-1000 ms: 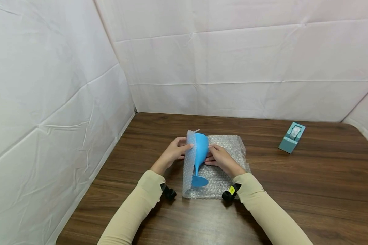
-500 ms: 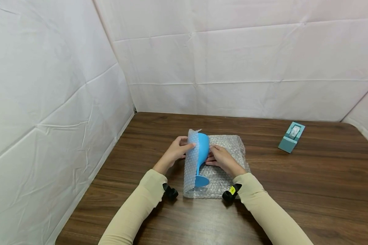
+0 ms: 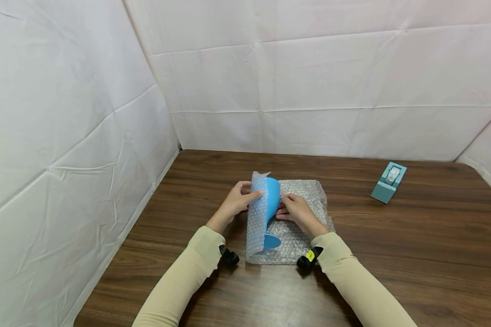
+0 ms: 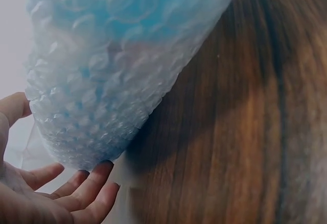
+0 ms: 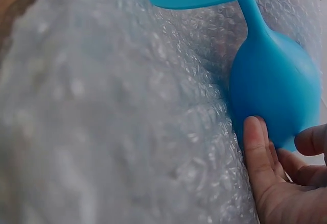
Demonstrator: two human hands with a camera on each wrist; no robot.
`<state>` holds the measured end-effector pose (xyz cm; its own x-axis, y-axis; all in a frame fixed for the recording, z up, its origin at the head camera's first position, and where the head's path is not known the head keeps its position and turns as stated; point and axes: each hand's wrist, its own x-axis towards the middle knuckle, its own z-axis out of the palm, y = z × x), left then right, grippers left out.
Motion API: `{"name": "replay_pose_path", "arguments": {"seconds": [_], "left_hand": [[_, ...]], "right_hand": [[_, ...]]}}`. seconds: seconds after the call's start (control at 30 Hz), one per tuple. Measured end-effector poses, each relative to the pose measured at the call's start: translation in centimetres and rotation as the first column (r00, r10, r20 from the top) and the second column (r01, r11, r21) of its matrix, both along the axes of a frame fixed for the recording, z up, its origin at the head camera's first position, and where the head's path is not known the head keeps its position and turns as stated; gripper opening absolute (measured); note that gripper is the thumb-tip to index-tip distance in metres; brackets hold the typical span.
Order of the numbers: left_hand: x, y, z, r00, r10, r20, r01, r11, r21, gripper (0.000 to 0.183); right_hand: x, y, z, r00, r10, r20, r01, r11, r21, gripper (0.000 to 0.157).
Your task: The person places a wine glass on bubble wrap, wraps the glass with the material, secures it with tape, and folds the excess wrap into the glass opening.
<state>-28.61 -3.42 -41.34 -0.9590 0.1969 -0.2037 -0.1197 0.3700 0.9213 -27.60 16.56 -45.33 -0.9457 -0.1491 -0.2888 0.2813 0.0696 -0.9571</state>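
Note:
A blue wine goblet (image 3: 273, 200) lies on its side on a sheet of bubble wrap (image 3: 286, 247), its foot toward me. The left part of the sheet is folded up over the goblet's left side, which hides part of the bowl and stem. My left hand (image 3: 238, 200) holds this raised flap, thumb on top and fingers behind it; in the left wrist view the fingers (image 4: 87, 191) curve under the wrap. Over on the right, my right hand (image 3: 298, 212) grips the goblet's bowl (image 5: 276, 81) between thumb and fingers, close above the sheet.
A teal tape dispenser (image 3: 388, 182) stands at the back right of the brown wooden table (image 3: 425, 254). White cloth walls (image 3: 319, 81) border the table at the back and on the left. A small black camera sits on each wrist.
The bubble wrap flap has moved a little to the right and covers more of the goblet. My left hand has shifted right with it; the right hand stays nearly in place on the bowl.

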Motion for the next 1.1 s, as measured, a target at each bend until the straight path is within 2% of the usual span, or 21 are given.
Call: {"name": "replay_pose_path", "arguments": {"seconds": [0.4, 0.57, 1.1], "left_hand": [[0.2, 0.6, 0.2, 0.999, 0.005, -0.034, -0.007, 0.999, -0.046, 0.064], [0.3, 0.9, 0.3, 0.999, 0.003, -0.050, -0.006, 0.998, -0.061, 0.065], [0.2, 1.9, 0.7, 0.996, 0.000, -0.094, -0.013, 0.990, -0.141, 0.068]], "right_hand": [[0.4, 0.6, 0.1, 0.999, 0.046, -0.012, -0.046, 0.999, -0.021, 0.043], [0.4, 0.7, 0.1, 0.999, 0.036, 0.020, -0.036, 0.999, -0.018, 0.044], [0.8, 1.3, 0.2, 0.998, 0.055, -0.014, -0.056, 0.998, -0.043, 0.041]]}}
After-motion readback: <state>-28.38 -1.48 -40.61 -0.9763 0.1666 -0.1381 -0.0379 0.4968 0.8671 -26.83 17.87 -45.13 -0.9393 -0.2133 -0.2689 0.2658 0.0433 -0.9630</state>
